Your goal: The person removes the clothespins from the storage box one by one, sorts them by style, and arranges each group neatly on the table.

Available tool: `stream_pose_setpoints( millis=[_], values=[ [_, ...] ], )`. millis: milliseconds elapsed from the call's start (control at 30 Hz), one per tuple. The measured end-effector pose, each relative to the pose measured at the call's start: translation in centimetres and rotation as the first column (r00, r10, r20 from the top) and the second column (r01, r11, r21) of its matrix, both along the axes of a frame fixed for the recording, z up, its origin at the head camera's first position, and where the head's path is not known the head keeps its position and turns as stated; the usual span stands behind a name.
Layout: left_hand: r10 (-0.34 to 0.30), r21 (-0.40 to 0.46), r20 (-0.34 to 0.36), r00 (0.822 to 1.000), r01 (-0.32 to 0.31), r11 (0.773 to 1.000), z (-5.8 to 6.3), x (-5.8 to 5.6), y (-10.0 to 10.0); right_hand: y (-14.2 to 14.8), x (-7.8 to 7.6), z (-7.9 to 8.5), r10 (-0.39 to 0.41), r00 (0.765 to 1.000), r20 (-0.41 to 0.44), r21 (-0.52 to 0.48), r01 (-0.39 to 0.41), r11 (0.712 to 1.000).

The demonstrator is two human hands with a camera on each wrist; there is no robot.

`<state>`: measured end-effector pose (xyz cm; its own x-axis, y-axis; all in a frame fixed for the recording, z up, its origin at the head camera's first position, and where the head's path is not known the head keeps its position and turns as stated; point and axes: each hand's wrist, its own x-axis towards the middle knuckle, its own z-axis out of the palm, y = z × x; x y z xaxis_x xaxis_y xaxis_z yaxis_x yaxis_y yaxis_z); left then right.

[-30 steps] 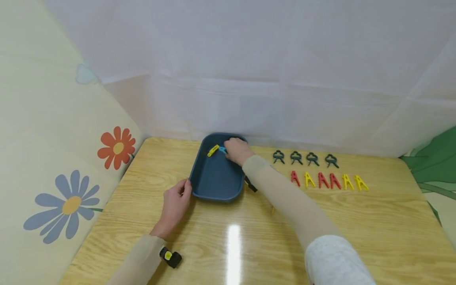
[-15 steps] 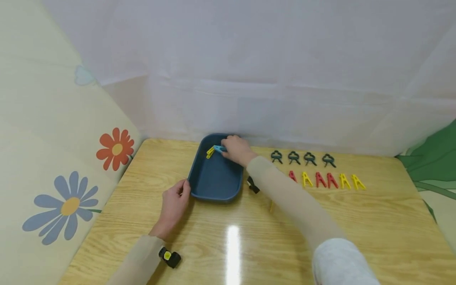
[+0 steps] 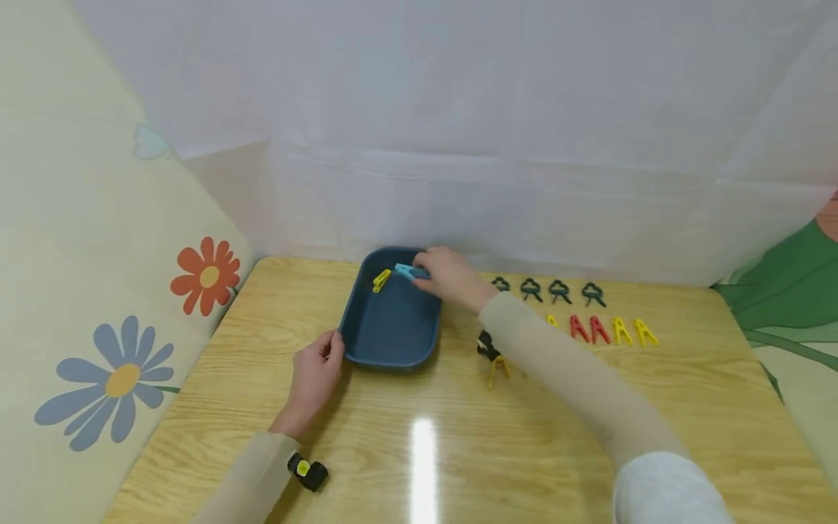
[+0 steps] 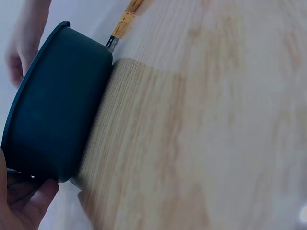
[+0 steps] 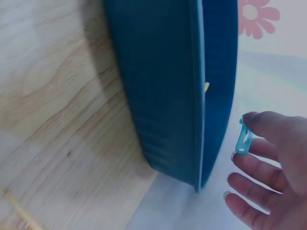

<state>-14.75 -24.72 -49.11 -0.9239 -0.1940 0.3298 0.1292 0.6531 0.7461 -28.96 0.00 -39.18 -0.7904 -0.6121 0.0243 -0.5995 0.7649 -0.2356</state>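
Note:
My right hand [image 3: 452,275] pinches a light blue clothespin [image 3: 407,271] between thumb and fingers over the far end of a dark blue tray [image 3: 391,331]. In the right wrist view the same clothespin [image 5: 244,138] sits at the thumb tip, beyond the tray's rim, with the other fingers spread loosely. Inside the tray, near its far left, lies a yellow clothespin [image 3: 382,280]. My left hand [image 3: 317,372] holds the tray's near left corner. The left wrist view has its thumb [image 4: 42,201] against the tray's outer wall, the other fingers partly hidden.
Right of the tray stands a row of dark green clips [image 3: 559,291]. Nearer is a row of red clothespins [image 3: 599,330] and yellow clothespins [image 3: 644,332], partly behind my right sleeve. An orange-yellow clothespin [image 3: 498,371] is below the right wrist camera [image 3: 487,346]. A white sheet hangs behind the table.
My right hand has drawn the blue clothespin right and away from the yellow one, which has turned slightly in the tray. My left hand keeps its hold on the corner.

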Motion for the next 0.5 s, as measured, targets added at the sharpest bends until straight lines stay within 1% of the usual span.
stream_pose_setpoints(
  millis=[133,200,333,433,500],
  values=[
    [0.009,-0.001,0.02,1.0,-0.009,1.0,-0.1,0.0,-0.1,1.6,0.8,0.4,0.017,1.0,-0.015,-0.021,-0.017,1.0],
    [0.014,0.001,0.029,1.0,-0.014,1.0,-0.2,-0.1,-0.1,2.4,1.3,0.6,0.013,1.0,-0.008,-0.028,-0.013,1.0],
    [0.004,0.009,0.057,0.998,-0.004,1.0,-0.3,-0.2,-0.3,4.2,2.5,0.9,0.007,1.0,0.003,-0.064,-0.007,0.998],
    [-0.005,0.007,0.056,0.998,0.005,1.0,-0.3,-0.2,-0.4,5.7,3.5,1.0,0.008,1.0,-0.006,-0.109,-0.009,0.994],
    [-0.003,-0.001,0.04,0.999,0.003,1.0,-0.3,-0.2,-0.4,6.8,4.2,1.0,-0.005,1.0,-0.016,-0.12,0.003,0.993]
  ],
)
